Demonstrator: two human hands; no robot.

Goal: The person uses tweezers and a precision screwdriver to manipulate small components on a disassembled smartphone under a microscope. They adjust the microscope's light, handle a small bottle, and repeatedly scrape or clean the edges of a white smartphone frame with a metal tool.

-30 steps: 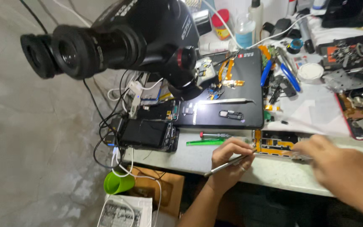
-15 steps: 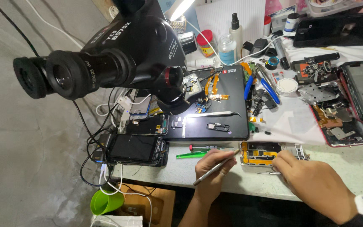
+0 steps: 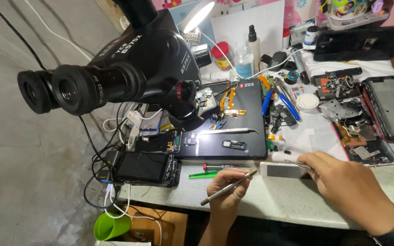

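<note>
The white phone (image 3: 282, 169), which showed its open orange-and-black insides a moment ago, now lies pale side up on the desk (image 3: 270, 200) under my right-hand fingers (image 3: 307, 160) pinching tweezers (image 3: 296, 162), while my left fingers (image 3: 233, 182) grip a metal spudger (image 3: 228, 187).

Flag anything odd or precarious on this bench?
A dark phone lies at the worktop's front-left corner, its end jutting over the edge above dangling cables. Loose parts lie scattered by the opened phone frame.

Cluttered workbench (image 3: 270, 205) under black mat (image 3: 251, 136)
</note>
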